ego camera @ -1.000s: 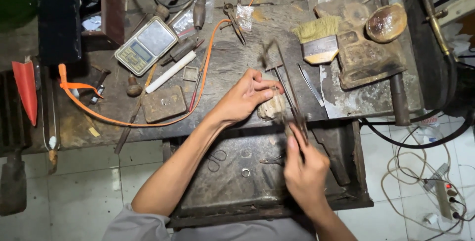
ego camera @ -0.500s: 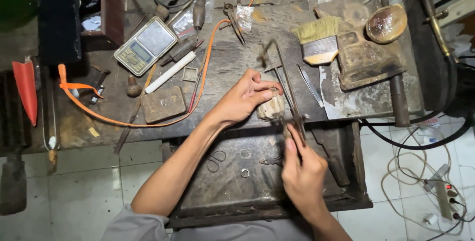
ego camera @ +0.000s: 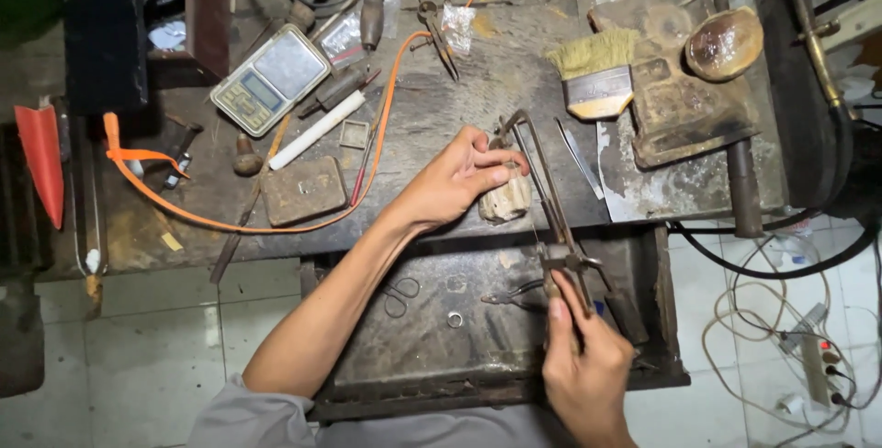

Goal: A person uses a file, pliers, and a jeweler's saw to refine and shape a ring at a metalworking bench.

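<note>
An orange cable (ego camera: pixel 276 226) is seen curving over the dark brown, stained workbench (ego camera: pixel 432 117). At the far left, a silver-grey pocket scale (ego camera: pixel 270 79) is seen; at the right, a pale-bristled brush (ego camera: pixel 595 69). A red cone (ego camera: pixel 41 158) is seen at the left edge.

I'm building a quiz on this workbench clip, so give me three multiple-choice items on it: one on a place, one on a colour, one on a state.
1. Where does the small ring lie?
A. in the open drawer
B. on the digital scale
C. on the floor tiles

2. What colour is the long hose across the bench?
A. green
B. orange
C. white

3. What is the right hand doing?
A. resting open on the bench
B. gripping the saw frame's handle
C. holding the brush

Answers: 1 A, the ring sits on the drawer bottom near the small scissors. 2 B, it runs orange from the top edge round to the left. 3 B, its fingers close round the handle of the saw frame, while the left hand steadies the wooden peg.
</note>
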